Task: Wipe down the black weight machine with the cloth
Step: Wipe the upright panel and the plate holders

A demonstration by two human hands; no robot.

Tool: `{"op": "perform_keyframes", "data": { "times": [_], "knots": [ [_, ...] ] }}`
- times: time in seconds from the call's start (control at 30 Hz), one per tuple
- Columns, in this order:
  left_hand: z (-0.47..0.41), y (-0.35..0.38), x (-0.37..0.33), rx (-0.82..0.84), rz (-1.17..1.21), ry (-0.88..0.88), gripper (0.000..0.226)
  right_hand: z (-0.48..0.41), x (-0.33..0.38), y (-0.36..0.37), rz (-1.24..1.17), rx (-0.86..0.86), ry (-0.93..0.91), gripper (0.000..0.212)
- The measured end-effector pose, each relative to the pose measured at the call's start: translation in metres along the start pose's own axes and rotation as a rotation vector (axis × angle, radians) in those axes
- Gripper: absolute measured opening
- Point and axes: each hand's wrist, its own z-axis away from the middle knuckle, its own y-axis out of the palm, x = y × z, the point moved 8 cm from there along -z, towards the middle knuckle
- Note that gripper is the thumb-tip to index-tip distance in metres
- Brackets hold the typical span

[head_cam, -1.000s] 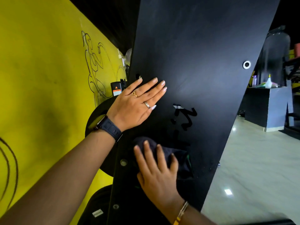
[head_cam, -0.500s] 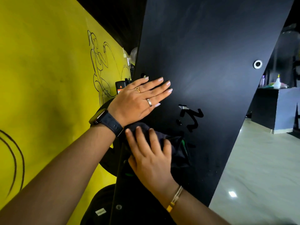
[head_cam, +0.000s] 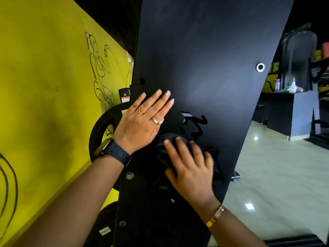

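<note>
The black weight machine (head_cam: 204, 59) fills the middle of the view as a tall flat panel with a small logo on it. My left hand (head_cam: 142, 120) lies flat on the panel with straight fingers, just left of the logo. Below it, my right hand (head_cam: 190, 168) presses a dark cloth (head_cam: 216, 164) against the panel with fingers spread over it. The cloth bulges out above my fingertips and to their right; most of it is hidden under the hand.
A yellow wall (head_cam: 44, 86) with line drawings stands close on the left. A black weight plate (head_cam: 99, 132) hangs behind the panel's left edge. To the right lies glossy floor (head_cam: 267, 175), with a dark counter (head_cam: 292, 111) holding bottles farther back.
My right hand has slid the cloth up the panel and toward the logo, ending close under my left hand. My left hand has stayed flat on the panel.
</note>
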Motion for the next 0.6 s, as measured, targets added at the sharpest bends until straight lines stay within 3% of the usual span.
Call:
{"op": "perform_keyframes", "data": {
  "times": [0.13,0.3,0.4,0.6],
  "knots": [
    [0.006,0.005,-0.010,0.037,0.007,-0.074,0.052,-0.022,-0.062,-0.016,0.007,-0.106,0.296,0.064],
    [0.014,0.011,-0.026,0.030,0.065,-0.234,0.057,-0.024,-0.074,-0.015,-0.024,-0.157,0.410,0.065],
    [0.023,0.016,-0.036,0.020,0.064,-0.275,0.056,-0.003,-0.052,-0.004,0.037,-0.160,0.362,0.067],
    [0.025,0.018,-0.038,0.010,0.046,-0.299,0.054,0.051,-0.011,0.017,0.089,-0.110,0.084,0.069]
  ]
}}
